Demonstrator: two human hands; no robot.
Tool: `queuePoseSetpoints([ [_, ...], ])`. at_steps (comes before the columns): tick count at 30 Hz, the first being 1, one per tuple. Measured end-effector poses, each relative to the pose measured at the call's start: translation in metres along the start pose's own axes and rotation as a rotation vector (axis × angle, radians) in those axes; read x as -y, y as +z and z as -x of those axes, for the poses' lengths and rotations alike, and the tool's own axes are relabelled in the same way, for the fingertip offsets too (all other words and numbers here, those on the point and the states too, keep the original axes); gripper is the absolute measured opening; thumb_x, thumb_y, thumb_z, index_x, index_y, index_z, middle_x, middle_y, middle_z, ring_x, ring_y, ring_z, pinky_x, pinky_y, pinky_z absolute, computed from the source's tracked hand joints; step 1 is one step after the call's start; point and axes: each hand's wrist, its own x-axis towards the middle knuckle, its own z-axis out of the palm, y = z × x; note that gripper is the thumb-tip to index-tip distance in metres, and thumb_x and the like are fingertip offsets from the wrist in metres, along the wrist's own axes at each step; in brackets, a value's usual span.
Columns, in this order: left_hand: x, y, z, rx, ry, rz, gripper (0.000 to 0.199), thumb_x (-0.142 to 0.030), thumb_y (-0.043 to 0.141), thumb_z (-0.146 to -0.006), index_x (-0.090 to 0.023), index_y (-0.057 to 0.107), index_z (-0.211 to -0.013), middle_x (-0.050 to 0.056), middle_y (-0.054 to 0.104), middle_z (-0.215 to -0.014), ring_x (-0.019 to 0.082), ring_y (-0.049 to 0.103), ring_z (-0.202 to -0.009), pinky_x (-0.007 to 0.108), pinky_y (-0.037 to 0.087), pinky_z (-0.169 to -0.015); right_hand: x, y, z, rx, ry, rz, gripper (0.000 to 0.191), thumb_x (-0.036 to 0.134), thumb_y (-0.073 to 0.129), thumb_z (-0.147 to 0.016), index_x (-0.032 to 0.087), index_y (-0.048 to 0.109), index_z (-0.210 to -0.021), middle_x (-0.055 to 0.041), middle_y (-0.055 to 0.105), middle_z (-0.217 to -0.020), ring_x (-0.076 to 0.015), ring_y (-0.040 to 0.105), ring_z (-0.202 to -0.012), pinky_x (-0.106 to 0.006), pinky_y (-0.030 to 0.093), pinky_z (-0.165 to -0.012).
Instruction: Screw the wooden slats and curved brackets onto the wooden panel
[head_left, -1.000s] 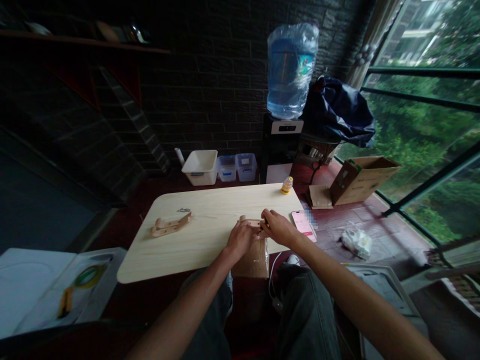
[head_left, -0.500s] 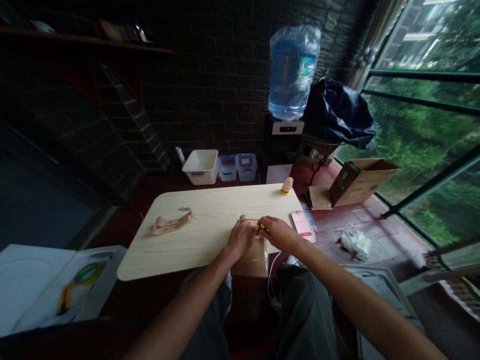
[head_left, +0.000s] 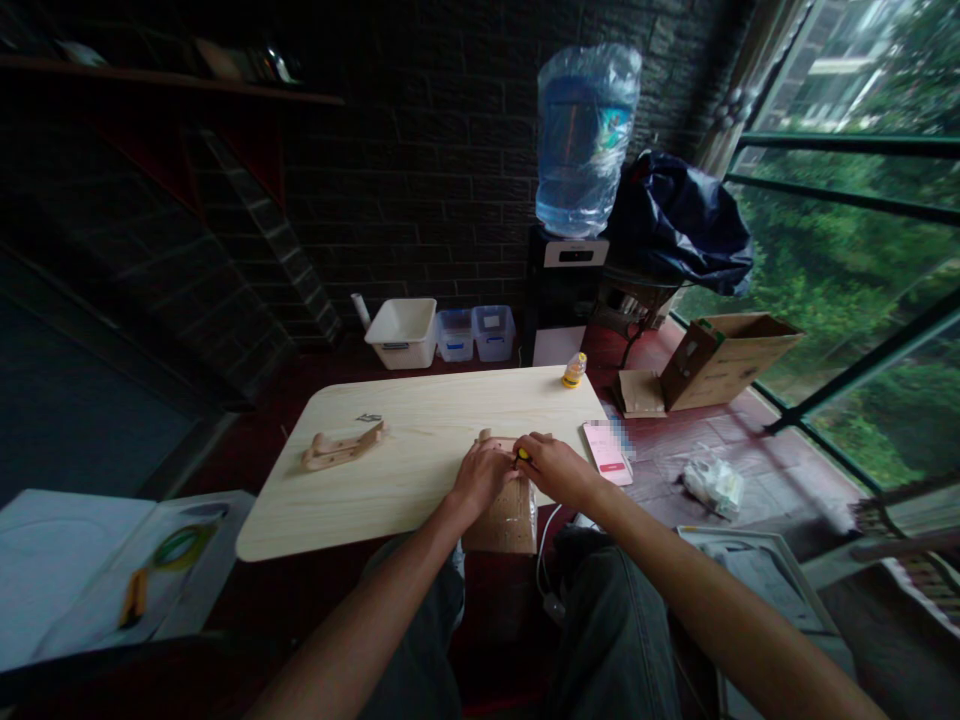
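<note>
My right hand [head_left: 555, 465] is closed round a small screwdriver [head_left: 523, 454], of which only a bit of yellow and black handle shows. Close against it, my left hand [head_left: 484, 475] has its fingers bent over a light wooden piece [head_left: 486, 435], pressing it down. Most of that piece is hidden under both hands. Beneath them a taped cardboard piece [head_left: 499, 525] sticks out past the table's near edge. A similar wooden part [head_left: 343, 447], with raised ends and holes, lies on the left of the table, near some small dark metal pieces [head_left: 369, 417].
The pale wooden table [head_left: 420, 400] carries a yellow-based clear bottle [head_left: 574, 371] at its far right corner and a phone [head_left: 606, 452] at its right edge. Plastic bins [head_left: 401, 335] and a water dispenser [head_left: 566, 300] stand behind. A cardboard box [head_left: 724, 365] is by the window.
Both hands stay at the same spot. The right fingers have shifted slightly round the screwdriver, and more of its yellow shows. The view has tilted a little.
</note>
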Motion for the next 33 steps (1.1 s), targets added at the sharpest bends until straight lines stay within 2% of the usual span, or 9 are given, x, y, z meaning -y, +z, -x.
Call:
queuePoseSetpoints([
  [9, 0.000, 0.001, 0.002, 0.003, -0.023, -0.010, 0.016, -0.029, 0.072, -0.087, -0.025, 0.078, -0.102, 0.009, 0.070, -0.102, 0.024, 0.061, -0.102, 0.037, 0.047, -0.097, -0.002, -0.001, -0.001, 0.037, 0.093, 0.089, 0.021, 0.034, 0.046, -0.106, 0.019, 0.056, -0.116, -0.0111, 0.068, -0.112, -0.0209, 0.067, -0.102, -0.028, 0.043, -0.083],
  [14, 0.001, 0.001, 0.003, 0.026, -0.035, -0.023, 0.013, -0.028, 0.070, -0.089, -0.023, 0.079, -0.096, 0.010, 0.071, -0.101, 0.026, 0.061, -0.104, 0.038, 0.046, -0.097, -0.003, -0.005, -0.007, 0.042, 0.112, 0.073, 0.022, 0.037, 0.048, -0.105, 0.018, 0.055, -0.114, -0.0115, 0.072, -0.109, -0.0219, 0.069, -0.100, -0.027, 0.042, -0.079],
  [19, 0.000, 0.000, 0.003, 0.014, -0.033, -0.036, 0.015, -0.029, 0.069, -0.089, -0.023, 0.077, -0.101, 0.010, 0.071, -0.105, 0.026, 0.061, -0.107, 0.038, 0.046, -0.097, 0.001, -0.003, -0.009, 0.058, 0.179, 0.108, 0.028, 0.040, 0.046, -0.105, 0.017, 0.055, -0.116, -0.0136, 0.075, -0.103, -0.0249, 0.071, -0.096, -0.029, 0.042, -0.075],
  [26, 0.002, 0.003, 0.001, 0.014, -0.043, -0.024, 0.014, -0.031, 0.069, -0.089, -0.022, 0.078, -0.095, 0.011, 0.072, -0.104, 0.026, 0.062, -0.105, 0.038, 0.047, -0.097, 0.008, -0.001, -0.010, 0.056, 0.237, 0.136, 0.030, 0.041, 0.045, -0.105, 0.016, 0.055, -0.118, -0.0165, 0.075, -0.103, -0.0266, 0.072, -0.097, -0.030, 0.045, -0.077],
  [30, 0.003, 0.004, 0.002, -0.009, -0.055, -0.004, 0.012, -0.031, 0.072, -0.087, -0.023, 0.077, -0.094, 0.010, 0.072, -0.105, 0.026, 0.063, -0.105, 0.038, 0.047, -0.096, 0.008, -0.006, -0.017, 0.063, 0.261, 0.156, 0.033, 0.041, 0.047, -0.103, 0.014, 0.056, -0.119, -0.0183, 0.075, -0.104, -0.0278, 0.072, -0.097, -0.031, 0.047, -0.077],
  [33, 0.003, 0.005, 0.003, -0.021, -0.044, 0.020, 0.010, -0.028, 0.071, -0.087, -0.023, 0.077, -0.093, 0.007, 0.073, -0.107, 0.024, 0.063, -0.105, 0.036, 0.047, -0.096, 0.009, -0.015, -0.022, 0.115, 0.253, 0.187, 0.031, 0.037, 0.050, -0.102, 0.013, 0.058, -0.119, -0.0196, 0.074, -0.107, -0.0285, 0.073, -0.098, -0.032, 0.049, -0.076],
])
